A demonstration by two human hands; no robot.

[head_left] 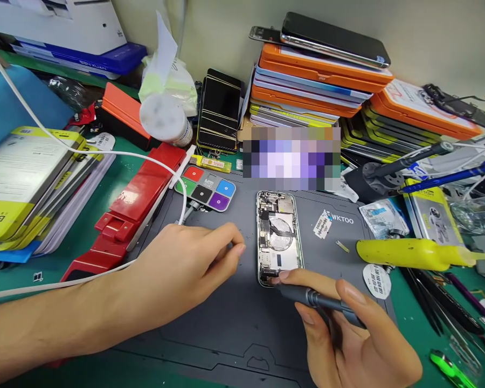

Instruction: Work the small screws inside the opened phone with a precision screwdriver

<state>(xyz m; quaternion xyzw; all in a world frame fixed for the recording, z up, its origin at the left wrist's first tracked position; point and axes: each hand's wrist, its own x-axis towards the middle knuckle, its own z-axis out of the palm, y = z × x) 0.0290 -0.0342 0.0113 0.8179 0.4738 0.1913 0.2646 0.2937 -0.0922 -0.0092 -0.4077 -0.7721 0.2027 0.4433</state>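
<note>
An opened phone (281,237) lies on the dark grey work mat (210,334), its inner parts and a round coil showing. My right hand (355,328) grips a dark grey pen-shaped screwdriver (319,299). The tool's tip is at the phone's bottom edge, where my index finger also reaches; the exact contact is hidden. Left of the phone, my left hand (194,258) hovers over the mat with thumb and index finger pinched together. Whatever may be between those fingertips does not show.
A magnetic pad with coloured squares (204,191) lies behind my left hand. A white cable (145,156) loops over to it. To the right are a yellow bottle (404,254), tweezers (444,307) and a small metal piece (342,246). Stacked boxes (307,81) stand behind.
</note>
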